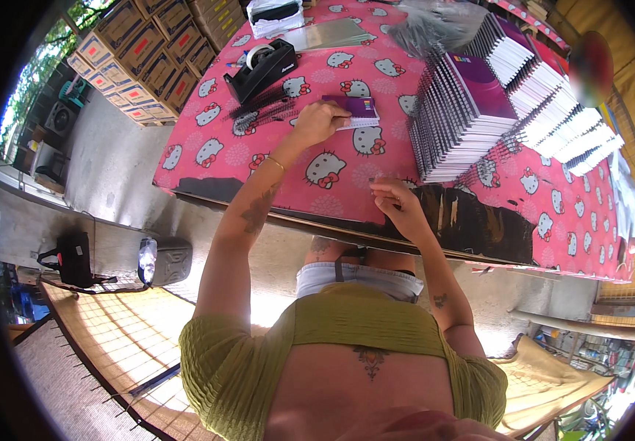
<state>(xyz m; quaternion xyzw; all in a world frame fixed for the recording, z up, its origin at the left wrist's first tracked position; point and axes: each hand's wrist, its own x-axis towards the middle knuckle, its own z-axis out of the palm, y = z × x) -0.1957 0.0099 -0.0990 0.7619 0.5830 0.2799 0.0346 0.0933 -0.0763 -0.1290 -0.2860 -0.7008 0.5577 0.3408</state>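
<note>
A small purple-covered notebook point(362, 108) with white page edges lies on the pink table. My left hand point(321, 123) is closed on its left side, fingers over the cover. Just beyond the table's near edge, my right hand point(400, 203) hangs with loosely bent fingers spread a little apart; nothing shows between them. Left of the notebook, several loose black spiral binding coils point(264, 110) lie beside a black tape dispenser point(262, 72). To the right stands a tall stack of spiral-bound purple notebooks point(472, 110).
More notebook stacks point(545, 95) lean at the right, with a clear plastic bag point(435, 28) behind. Clear sheets point(325, 34) lie at the far side. The table's cover point(325, 169) is torn along the near edge. Cardboard boxes point(137, 55) are piled on the floor at far left.
</note>
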